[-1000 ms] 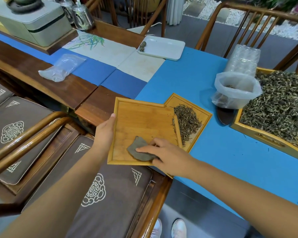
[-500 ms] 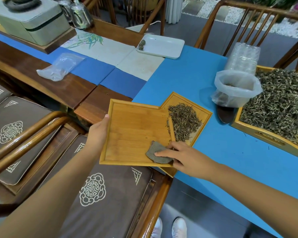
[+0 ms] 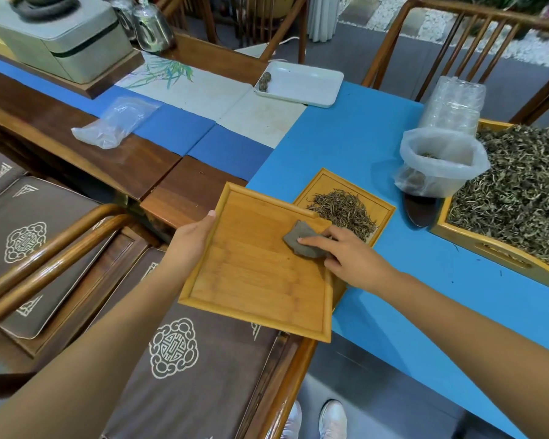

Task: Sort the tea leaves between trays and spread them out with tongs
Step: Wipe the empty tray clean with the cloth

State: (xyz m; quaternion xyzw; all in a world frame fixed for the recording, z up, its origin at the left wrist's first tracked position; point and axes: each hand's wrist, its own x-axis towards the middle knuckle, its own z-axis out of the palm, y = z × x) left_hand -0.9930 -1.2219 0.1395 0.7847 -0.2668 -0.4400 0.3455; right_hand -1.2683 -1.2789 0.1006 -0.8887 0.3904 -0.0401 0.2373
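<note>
A pale bamboo tray (image 3: 254,280) with a smooth, matt, visibly grained floor and a raised rim. On it lies a small grey cloth (image 3: 301,240), soft and matt. A second bamboo tray (image 3: 382,205) holds dry, wiry brown tea leaves (image 3: 343,210). A larger wooden tray (image 3: 501,258) has a honey-coloured, lightly glossy wall. The table (image 3: 346,144) is covered in smooth matt blue material; beside it is dark, polished wood (image 3: 86,144) with a slight sheen. A clear, crinkled plastic bag (image 3: 118,122) lies there. A white tray (image 3: 301,83) looks smooth and glossy. Brown woven seat cushions (image 3: 191,384) carry pale embroidered patterns.
</note>
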